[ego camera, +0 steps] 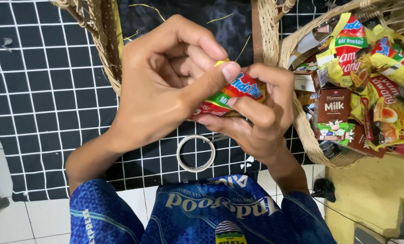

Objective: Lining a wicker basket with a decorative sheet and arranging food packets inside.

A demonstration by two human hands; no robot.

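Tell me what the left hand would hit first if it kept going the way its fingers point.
The left hand points right, across the noodle packet it pinches. Just past that it would meet the right hand, which grips the same packet; the wicker basket lies beyond.

Both hands, left hand and right hand, pinch noodle packet above tape roll.

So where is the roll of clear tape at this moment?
In the head view the roll of clear tape lies flat on the black checked cloth, low in the middle, just below the left hand and the right hand.
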